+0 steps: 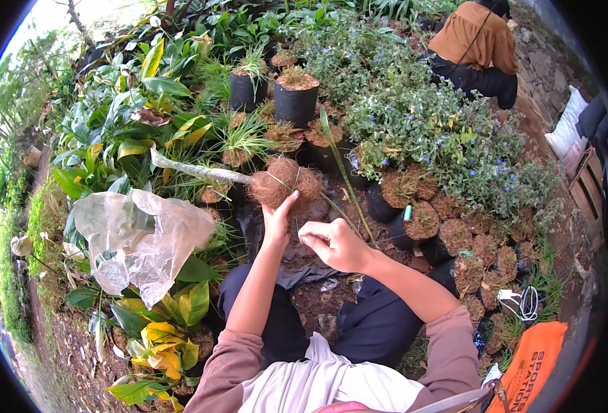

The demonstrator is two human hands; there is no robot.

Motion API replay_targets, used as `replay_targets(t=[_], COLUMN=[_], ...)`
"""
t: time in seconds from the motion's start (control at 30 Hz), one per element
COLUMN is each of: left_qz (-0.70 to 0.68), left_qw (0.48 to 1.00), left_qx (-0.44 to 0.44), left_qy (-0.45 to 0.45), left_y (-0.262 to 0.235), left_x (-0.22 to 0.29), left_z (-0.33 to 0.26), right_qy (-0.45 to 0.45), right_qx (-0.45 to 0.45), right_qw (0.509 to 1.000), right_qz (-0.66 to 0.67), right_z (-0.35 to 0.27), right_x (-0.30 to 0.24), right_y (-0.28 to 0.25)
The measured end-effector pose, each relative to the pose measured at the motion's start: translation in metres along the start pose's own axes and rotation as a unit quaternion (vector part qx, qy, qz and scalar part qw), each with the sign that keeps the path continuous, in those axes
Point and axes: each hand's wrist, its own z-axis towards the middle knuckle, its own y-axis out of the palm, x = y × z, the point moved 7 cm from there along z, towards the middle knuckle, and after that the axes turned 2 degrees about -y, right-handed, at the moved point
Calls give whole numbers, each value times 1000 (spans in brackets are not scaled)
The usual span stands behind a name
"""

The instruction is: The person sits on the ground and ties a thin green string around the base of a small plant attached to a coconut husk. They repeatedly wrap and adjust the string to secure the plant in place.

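Note:
My left hand (277,219) supports a shaggy ball of brown coconut fibre (285,183) from below, its fingers curled against it. A thin pale-green strand crosses the ball's surface. From its left side sticks out a long grey-green leaf or stem (201,168). My right hand (342,246) is just below and right of the ball, thumb and fingertips pinched together; whatever they hold is too fine to make out. A narrow green leaf (342,162) rises behind the right hand; I cannot tell whether it joins the ball. A small green spool (408,213) rests among the fibre-topped pots.
Crumpled clear plastic (142,237) lies over plants on the left. Black bag pots (296,102) stand ahead, and fibre-topped pots (455,236) crowd the right. A white cable (521,301) and an orange bag (535,365) lie nearer. Another person (475,41) crouches at far right.

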Motion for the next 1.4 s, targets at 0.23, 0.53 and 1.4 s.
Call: replay_targets(t=[0.23,0.53,1.4], left_qz=[2,88,97], left_qw=[998,988,958], left_qx=[-30,-95,-242], left_qy=[-53,-87,-119], left_y=[13,36,60], left_x=[-8,-8,4], left_z=[-1,-19,-52], right_qy=[-67,-62,-44], right_qx=[106,188,340], right_qw=[988,967,929], right_qz=[-90,-161,-141], right_z=[7,9,20], right_x=[2,0,51], right_y=[-46,-88,-120])
